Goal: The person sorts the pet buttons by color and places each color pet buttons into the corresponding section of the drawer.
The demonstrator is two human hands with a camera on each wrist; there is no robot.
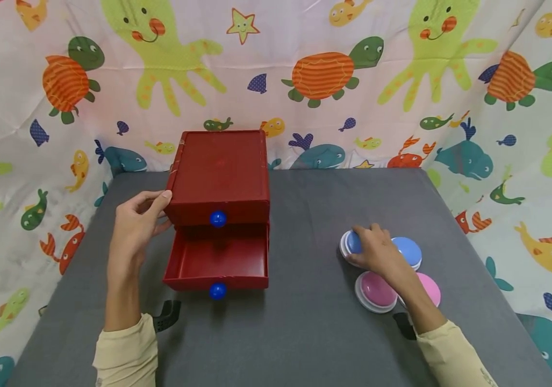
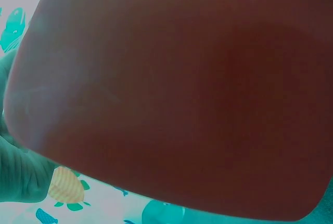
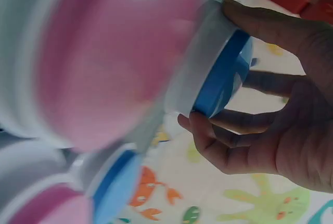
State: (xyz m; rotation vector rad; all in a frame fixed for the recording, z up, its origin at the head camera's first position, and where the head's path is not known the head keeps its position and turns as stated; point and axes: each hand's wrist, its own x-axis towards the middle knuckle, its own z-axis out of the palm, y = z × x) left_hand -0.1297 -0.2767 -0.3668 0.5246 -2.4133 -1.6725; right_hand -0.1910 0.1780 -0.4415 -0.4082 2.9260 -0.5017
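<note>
A red two-drawer box point(image 1: 222, 166) stands left of centre, its upper drawer in and its lower drawer point(image 1: 224, 258) pulled out with nothing visible inside. My left hand point(image 1: 135, 220) holds the box's front left corner, thumb at the top edge and fingers along the side; in the left wrist view the red side wall point(image 2: 171, 99) hides most of this hand. On the right, my right hand point(image 1: 377, 250) grips a round white button with a blue domed top point(image 3: 223, 73), thumb on one side of its rim and fingers on the other.
Beside the right hand sit another blue-topped button point(image 1: 408, 251) and two pink-topped ones, one nearer point(image 1: 377, 289) and one partly behind the forearm point(image 1: 429, 289). Blue ball knobs point(image 1: 217, 291) stick out from the drawers. A printed cloth point(image 1: 256, 54) surrounds the grey table point(image 1: 305, 333).
</note>
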